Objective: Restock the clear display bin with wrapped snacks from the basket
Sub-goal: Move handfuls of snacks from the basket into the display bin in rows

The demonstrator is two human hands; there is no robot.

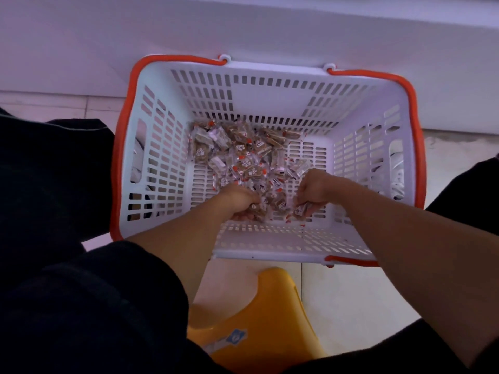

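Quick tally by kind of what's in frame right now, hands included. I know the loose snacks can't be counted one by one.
Basket, white with orange rim: 1
Yellow stool: 1
Hands in the basket: 2, the left hand and right hand, each gripping wrapped snacks
Wrapped snacks: one loose pile, too many to count
Total: 4, plus the pile

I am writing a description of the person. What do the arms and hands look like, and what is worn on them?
Left hand and right hand are bare: no gloves, rings or watch visible. Both forearms are bare too; a dark black sleeve covers the left upper arm.
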